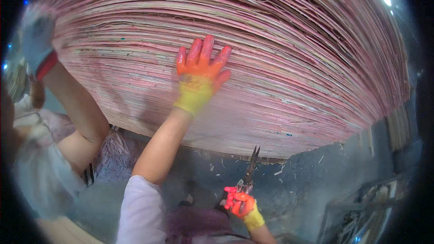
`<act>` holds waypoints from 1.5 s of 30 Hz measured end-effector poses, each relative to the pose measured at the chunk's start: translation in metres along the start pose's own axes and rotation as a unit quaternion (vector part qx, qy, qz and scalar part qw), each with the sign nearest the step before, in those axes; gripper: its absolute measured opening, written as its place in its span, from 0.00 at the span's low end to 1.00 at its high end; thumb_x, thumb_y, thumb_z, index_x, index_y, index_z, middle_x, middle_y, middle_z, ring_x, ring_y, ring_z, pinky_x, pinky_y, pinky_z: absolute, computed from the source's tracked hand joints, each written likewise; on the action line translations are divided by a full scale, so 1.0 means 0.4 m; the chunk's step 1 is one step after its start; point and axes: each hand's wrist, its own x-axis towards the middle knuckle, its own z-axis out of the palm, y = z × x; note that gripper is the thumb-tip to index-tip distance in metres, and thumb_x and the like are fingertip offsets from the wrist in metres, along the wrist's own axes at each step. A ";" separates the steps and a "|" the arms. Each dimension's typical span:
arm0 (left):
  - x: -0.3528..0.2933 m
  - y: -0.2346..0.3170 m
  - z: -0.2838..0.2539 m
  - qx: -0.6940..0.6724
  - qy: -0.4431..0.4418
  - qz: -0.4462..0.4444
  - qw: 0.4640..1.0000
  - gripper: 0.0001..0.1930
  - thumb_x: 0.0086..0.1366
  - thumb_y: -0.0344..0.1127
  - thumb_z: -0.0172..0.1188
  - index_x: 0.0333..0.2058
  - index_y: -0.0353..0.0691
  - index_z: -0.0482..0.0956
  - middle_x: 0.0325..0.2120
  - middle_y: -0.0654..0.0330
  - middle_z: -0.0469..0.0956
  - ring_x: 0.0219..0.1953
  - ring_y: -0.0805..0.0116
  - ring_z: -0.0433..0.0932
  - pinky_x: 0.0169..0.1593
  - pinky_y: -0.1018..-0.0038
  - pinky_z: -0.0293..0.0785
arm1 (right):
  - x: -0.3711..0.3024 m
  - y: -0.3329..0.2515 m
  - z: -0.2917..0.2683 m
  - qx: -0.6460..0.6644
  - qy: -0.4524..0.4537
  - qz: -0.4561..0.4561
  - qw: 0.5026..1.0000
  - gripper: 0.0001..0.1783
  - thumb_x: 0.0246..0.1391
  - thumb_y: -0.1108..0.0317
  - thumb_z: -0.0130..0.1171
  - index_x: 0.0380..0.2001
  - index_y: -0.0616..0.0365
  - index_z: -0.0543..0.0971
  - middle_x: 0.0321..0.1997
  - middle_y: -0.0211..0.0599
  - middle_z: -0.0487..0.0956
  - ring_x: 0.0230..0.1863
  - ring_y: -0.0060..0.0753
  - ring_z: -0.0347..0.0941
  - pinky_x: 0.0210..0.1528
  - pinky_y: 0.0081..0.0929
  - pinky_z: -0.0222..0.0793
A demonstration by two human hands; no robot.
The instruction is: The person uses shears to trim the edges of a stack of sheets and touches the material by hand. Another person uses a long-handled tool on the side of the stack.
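Observation:
A tall stack of thin, pink-stained sheets (271, 90), with uneven layered edges, fills the view in front of me. Against its side my left hand (199, 74) lies with fingers spread, in a yellow glove with an orange-red coated palm and fingers. Lower down, my right hand (242, 204), gloved the same way, is closed round the handles of dark, worn shears (251, 169). Their pointed blades stick upward, slightly apart at the tips, near the stack's bottom edge. Part of the handles is hidden by my fingers.
At the left a co-worker's gloved hand (40, 40), grey with a red cuff, is raised beside the stack. Their body stands close to my left arm. Pale scraps lie on the grey floor (289, 190). A metal frame (357, 212) stands at the lower right.

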 end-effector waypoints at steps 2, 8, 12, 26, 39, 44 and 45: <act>-0.003 -0.004 0.004 -0.007 0.018 0.004 1.000 0.36 0.56 0.61 0.69 0.64 0.68 0.75 0.70 0.52 0.64 0.68 0.47 0.64 0.67 0.39 0.56 | 0.006 0.015 0.001 0.026 0.003 0.011 1.000 0.30 0.58 0.66 0.57 0.63 0.67 0.72 0.36 0.35 0.78 0.36 0.37 0.73 0.45 0.45 0.72; -0.002 -0.019 0.009 -0.017 0.017 0.011 1.000 0.36 0.55 0.62 0.69 0.64 0.70 0.74 0.70 0.53 0.64 0.68 0.50 0.64 0.67 0.39 0.57 | 0.018 0.037 0.020 0.002 0.020 0.007 1.000 0.31 0.58 0.64 0.59 0.64 0.67 0.72 0.36 0.35 0.79 0.35 0.37 0.73 0.45 0.46 0.72; -0.001 -0.020 0.013 -0.015 0.005 0.013 1.000 0.35 0.55 0.62 0.69 0.64 0.71 0.75 0.70 0.56 0.65 0.68 0.52 0.64 0.66 0.40 0.58 | 0.012 0.024 0.054 0.001 0.014 -0.007 1.000 0.31 0.59 0.65 0.58 0.64 0.67 0.71 0.36 0.34 0.78 0.35 0.36 0.73 0.45 0.44 0.73; -0.007 -0.022 0.034 -0.032 0.034 0.005 0.999 0.36 0.53 0.59 0.71 0.63 0.72 0.76 0.71 0.59 0.65 0.69 0.55 0.63 0.67 0.43 0.58 | 0.004 -0.012 0.111 -0.090 0.041 -0.032 0.995 0.28 0.62 0.68 0.56 0.64 0.68 0.70 0.33 0.35 0.77 0.33 0.33 0.74 0.43 0.39 0.74; 0.000 -0.020 0.025 -0.027 0.037 0.018 0.999 0.35 0.56 0.60 0.69 0.64 0.71 0.75 0.70 0.58 0.66 0.68 0.54 0.65 0.67 0.43 0.58 | -0.002 -0.003 0.122 -0.124 0.019 -0.034 0.992 0.29 0.63 0.64 0.57 0.63 0.71 0.70 0.34 0.35 0.76 0.34 0.30 0.73 0.41 0.35 0.75; 0.006 -0.020 0.030 -0.003 0.045 0.028 0.999 0.33 0.58 0.62 0.67 0.62 0.66 0.78 0.69 0.54 0.67 0.66 0.51 0.66 0.66 0.43 0.59 | 0.014 0.001 0.076 -0.105 0.020 -0.025 0.994 0.29 0.63 0.65 0.57 0.63 0.70 0.70 0.35 0.34 0.78 0.34 0.29 0.75 0.41 0.35 0.76; 0.007 -0.018 0.030 0.008 0.033 0.025 0.999 0.33 0.58 0.62 0.67 0.62 0.65 0.78 0.69 0.52 0.67 0.66 0.50 0.67 0.66 0.43 0.59 | 0.019 0.001 0.067 -0.093 0.009 -0.019 0.995 0.29 0.63 0.65 0.57 0.63 0.70 0.70 0.35 0.34 0.78 0.34 0.29 0.75 0.41 0.35 0.76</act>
